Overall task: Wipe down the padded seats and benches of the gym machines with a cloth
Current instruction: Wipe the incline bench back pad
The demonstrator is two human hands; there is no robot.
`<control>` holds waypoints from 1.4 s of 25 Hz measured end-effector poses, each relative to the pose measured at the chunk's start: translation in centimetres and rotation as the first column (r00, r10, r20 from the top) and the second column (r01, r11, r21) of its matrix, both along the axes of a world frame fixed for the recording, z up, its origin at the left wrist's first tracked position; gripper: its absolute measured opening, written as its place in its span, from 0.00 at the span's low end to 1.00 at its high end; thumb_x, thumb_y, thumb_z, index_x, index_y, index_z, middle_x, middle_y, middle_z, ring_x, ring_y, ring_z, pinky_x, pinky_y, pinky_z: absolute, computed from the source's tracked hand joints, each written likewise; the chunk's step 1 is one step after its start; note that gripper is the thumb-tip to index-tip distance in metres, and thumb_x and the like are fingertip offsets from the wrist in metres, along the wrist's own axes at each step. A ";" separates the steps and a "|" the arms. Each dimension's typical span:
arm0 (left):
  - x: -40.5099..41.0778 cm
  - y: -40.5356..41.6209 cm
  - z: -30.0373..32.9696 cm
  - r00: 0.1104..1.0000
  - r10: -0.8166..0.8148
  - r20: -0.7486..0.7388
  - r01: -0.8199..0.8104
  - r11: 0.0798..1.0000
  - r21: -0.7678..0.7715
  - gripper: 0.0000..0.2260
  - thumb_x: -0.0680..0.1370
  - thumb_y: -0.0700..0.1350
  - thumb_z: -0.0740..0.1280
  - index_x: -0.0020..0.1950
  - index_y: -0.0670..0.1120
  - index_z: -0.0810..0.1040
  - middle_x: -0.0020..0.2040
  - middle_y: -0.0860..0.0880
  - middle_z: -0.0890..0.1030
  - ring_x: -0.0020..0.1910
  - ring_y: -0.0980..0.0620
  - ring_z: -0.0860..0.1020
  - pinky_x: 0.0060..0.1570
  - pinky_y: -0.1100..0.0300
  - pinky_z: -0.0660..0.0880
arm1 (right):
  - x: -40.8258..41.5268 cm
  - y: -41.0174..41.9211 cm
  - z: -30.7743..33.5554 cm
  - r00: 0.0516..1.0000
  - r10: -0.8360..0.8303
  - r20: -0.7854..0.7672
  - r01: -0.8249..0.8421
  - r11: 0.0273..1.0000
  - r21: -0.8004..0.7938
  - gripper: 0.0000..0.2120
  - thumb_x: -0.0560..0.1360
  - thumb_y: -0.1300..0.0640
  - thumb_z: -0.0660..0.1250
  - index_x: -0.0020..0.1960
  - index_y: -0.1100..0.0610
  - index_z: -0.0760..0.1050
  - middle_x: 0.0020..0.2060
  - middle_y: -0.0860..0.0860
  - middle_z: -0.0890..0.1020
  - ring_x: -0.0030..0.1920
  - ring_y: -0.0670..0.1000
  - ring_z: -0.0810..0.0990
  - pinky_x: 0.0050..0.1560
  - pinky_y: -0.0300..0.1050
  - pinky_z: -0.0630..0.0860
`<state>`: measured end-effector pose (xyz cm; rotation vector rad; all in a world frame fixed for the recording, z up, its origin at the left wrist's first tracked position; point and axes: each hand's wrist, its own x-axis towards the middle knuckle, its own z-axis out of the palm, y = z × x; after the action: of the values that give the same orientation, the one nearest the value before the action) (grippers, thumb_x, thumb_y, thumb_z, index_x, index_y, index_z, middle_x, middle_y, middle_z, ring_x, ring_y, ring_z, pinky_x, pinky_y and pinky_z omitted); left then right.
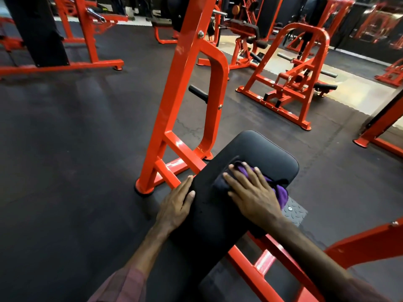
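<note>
A black padded bench (257,149) runs from the lower middle up toward the centre, on an orange frame. A purple and dark cloth (281,190) lies bunched on the pad near its far end. My right hand (253,195) presses flat on the cloth with fingers spread and straight. My left hand (176,205) rests on the pad's left edge, fingers straight along the side and thumb on top.
An orange upright frame (181,94) with a black peg (198,93) stands just left of the bench. A grey tread plate (294,212) sits to the right under the pad. More orange machines (290,79) stand behind on dark rubber flooring (76,149).
</note>
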<state>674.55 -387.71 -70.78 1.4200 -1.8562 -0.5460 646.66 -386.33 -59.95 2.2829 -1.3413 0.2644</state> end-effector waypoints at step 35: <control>3.0 5.0 -1.7 0.989 0.123 0.084 -0.133 0.984 0.118 0.25 0.88 0.59 0.54 0.85 0.57 0.59 0.83 0.58 0.63 0.80 0.58 0.61 0.72 0.50 0.65 | 9.7 0.1 -2.3 0.964 -0.258 0.059 0.245 0.955 0.167 0.26 0.87 0.45 0.54 0.84 0.50 0.61 0.84 0.54 0.60 0.84 0.64 0.49 0.81 0.68 0.50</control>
<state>677.57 -382.72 -72.53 1.6501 -1.8008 -0.5575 656.37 -386.26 -62.28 2.2141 -1.7324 0.1706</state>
